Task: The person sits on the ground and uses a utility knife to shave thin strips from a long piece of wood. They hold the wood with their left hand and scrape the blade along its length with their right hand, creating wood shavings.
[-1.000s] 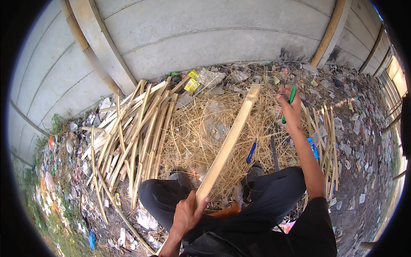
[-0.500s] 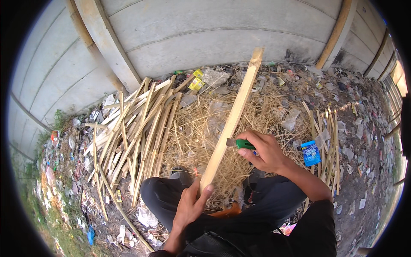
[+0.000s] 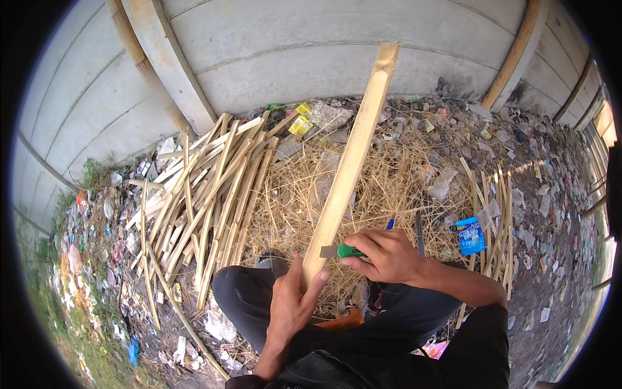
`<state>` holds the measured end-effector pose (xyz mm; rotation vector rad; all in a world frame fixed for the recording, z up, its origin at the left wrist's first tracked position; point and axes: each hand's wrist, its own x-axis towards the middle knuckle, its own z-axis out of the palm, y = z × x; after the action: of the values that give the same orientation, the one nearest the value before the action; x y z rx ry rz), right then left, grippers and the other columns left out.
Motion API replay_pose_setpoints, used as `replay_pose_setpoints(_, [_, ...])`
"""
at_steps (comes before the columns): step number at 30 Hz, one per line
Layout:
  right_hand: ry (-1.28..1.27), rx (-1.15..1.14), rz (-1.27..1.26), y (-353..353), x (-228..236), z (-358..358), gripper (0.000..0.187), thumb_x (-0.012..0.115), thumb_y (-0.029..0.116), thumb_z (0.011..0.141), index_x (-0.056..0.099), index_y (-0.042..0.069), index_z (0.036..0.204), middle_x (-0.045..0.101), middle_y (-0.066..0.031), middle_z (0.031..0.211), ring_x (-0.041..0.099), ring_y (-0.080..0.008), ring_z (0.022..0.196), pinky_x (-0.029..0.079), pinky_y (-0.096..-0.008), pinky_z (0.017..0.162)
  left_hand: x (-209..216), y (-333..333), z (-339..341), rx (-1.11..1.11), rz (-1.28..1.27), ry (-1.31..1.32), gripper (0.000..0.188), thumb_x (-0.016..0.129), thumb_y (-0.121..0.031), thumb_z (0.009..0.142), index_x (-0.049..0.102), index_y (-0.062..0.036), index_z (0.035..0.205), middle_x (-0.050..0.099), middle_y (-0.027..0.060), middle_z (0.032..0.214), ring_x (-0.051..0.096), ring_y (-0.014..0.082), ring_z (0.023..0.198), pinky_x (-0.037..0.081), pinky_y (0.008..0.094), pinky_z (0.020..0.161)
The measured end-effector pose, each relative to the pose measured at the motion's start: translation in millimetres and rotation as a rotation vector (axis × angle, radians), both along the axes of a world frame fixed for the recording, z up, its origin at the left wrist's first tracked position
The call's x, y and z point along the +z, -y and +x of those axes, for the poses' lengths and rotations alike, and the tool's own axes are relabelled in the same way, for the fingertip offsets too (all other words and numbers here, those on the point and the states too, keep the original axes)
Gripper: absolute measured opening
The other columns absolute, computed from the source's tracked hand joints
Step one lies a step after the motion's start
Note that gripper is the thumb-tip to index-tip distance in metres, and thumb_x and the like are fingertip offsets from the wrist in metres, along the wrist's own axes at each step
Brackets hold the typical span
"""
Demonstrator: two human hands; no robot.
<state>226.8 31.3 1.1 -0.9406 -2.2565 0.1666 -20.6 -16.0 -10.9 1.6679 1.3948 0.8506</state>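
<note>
A long, pale bamboo strip (image 3: 352, 155) slants up and away from my lap, its far end raised in front of the wall. My left hand (image 3: 293, 303) is closed round its near end, thumb along the right edge. Gripped in my right hand (image 3: 387, 255) is a knife with a green handle (image 3: 348, 251). Its short, flat blade (image 3: 328, 251) lies against the right side of the strip, just above my left hand. Fine shavings and split fibres (image 3: 295, 194) cover the ground below the strip.
A heap of split bamboo strips (image 3: 214, 194) lies at the left. Thinner strips (image 3: 495, 227) rest at the right beside a blue packet (image 3: 470, 235). A concrete panel wall (image 3: 343, 39) stands behind. Litter covers the ground around my crossed legs (image 3: 243, 295).
My right hand has drawn the knife down along the strip toward my left hand. The strip's far end has risen higher against the wall.
</note>
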Motion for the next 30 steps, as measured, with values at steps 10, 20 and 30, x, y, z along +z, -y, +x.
replay_pose_setpoints(10, [-0.023, 0.018, -0.009, 3.8, 0.0, -6.6, 0.033, 0.082, 0.036, 0.100, 0.073, 0.007, 0.110, 0.076, -0.0075, 0.086, 0.077, -0.0225, 0.068, 0.059, -0.0350, 0.056, -7.4, 0.3, 1.9, -0.076, -0.130, 0.222, 0.044, 0.061, -0.036, 0.115, 0.062, 0.0039, 0.133, 0.067, 0.0165, 0.075, 0.064, 0.0242, 0.065, 0.050, 0.0418, 0.065])
replay_pose_setpoints(20, [-0.036, -0.031, -0.057, 0.2, 6.7, -1.9, 0.032, 0.083, 0.036, 0.099, 0.073, 0.008, 0.110, 0.078, -0.0073, 0.088, 0.077, -0.0242, 0.068, 0.060, -0.0361, 0.057, -14.2, 3.7, -0.7, -0.085, -0.205, 0.174, 0.044, 0.054, -0.039, 0.117, 0.062, 0.0042, 0.121, 0.064, 0.0154, 0.074, 0.058, 0.0234, 0.065, 0.048, 0.0429, 0.066])
replay_pose_setpoints(30, [-0.182, -0.531, -0.189, -60.4, 19.9, 73.3, 0.025, 0.069, 0.027, 0.110, 0.069, 0.002, 0.116, 0.072, -0.0138, 0.079, 0.068, -0.0283, 0.059, 0.050, -0.0407, 0.057, -18.7, 36.5, -16.7, -0.172, -0.328, 0.127, 0.046, 0.058, -0.041, 0.116, 0.066, 0.0040, 0.119, 0.062, 0.0198, 0.073, 0.061, 0.0306, 0.064, 0.050, 0.0446, 0.067])
